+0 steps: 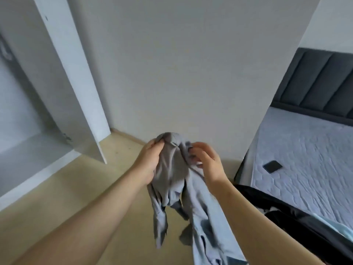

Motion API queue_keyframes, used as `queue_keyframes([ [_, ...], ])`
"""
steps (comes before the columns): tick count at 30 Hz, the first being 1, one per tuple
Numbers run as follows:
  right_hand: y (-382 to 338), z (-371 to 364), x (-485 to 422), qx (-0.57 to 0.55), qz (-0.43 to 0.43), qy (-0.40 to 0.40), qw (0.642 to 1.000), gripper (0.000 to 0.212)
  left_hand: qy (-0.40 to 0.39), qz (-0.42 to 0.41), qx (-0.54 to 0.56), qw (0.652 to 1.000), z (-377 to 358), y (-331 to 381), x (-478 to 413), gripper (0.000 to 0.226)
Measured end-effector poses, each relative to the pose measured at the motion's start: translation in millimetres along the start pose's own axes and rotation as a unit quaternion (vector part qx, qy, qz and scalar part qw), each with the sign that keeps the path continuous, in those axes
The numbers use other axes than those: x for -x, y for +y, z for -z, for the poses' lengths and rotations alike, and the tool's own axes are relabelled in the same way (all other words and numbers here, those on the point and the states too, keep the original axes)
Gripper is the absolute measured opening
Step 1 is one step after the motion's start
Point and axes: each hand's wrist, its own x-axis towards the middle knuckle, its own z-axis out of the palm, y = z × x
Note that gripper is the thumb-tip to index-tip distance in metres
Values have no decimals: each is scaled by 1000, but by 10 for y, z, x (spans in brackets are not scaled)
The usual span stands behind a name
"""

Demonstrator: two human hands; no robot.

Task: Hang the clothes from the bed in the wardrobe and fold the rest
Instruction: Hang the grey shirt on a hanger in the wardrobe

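Note:
A light blue-grey shirt hangs bunched in front of me, its sleeves and hem dangling toward the floor. My left hand grips the shirt's upper left part, thumb over the cloth. My right hand holds the upper right part with curled fingers pinching the fabric. The white wardrobe stands at the left with its door swung open. The bed with a quilted pale mattress lies at the right.
A dark phone lies on the mattress. Dark clothing and a pale blue item sit at the bed's near edge. A grey headboard is behind. A plain wall is ahead, beige floor below.

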Motion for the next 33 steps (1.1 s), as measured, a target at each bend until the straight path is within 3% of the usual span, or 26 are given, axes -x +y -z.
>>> queue_keyframes([
  [3, -20, -505, -117, 55, -3, -64, 996, 27, 40, 9, 103, 994, 432, 335, -70, 21],
  [7, 38, -1184, -223, 76, -20, -202, 976, 33, 67, 12, 144, 987, 1038, 670, -99, 25],
  [11, 92, -1716, -443, 208, -18, -229, 951, 11, 110, -38, 132, 984, 1618, 921, -106, 19],
  [14, 78, -2000, -631, 157, -58, -220, 961, 24, 173, -88, 10, 981, 1976, 1035, -156, 18],
  [18, -95, -2489, -928, 30, -88, -267, 959, 29, 298, -118, -174, 931, 2607, 1079, -364, 24],
  [23, -391, -3000, -1398, -127, -198, -390, 890, 26, 385, -81, -375, 839, 3169, 1059, -716, 28],
  [25, -509, -3222, -1619, -170, -232, -400, 870, 27, 405, -74, -406, 816, 3226, 1069, -887, 12],
  [27, -613, -3481, -1914, -185, -256, -414, 853, 34, 425, -109, -408, 800, 3221, 1128, -1157, 15],
  [28, -648, -3616, -2053, -191, -268, -421, 845, 38, 414, -132, -390, 812, 3203, 1180, -1267, 18],
  [31, -703, -4004, -2375, -201, -287, -436, 829, 43, 248, -167, -206, 932, 3127, 1319, -1418, 12],
  [33, -692, -4325, -2566, -186, -297, -454, 819, 47, 198, -164, -85, 963, 3198, 1366, -1466, 20],
])
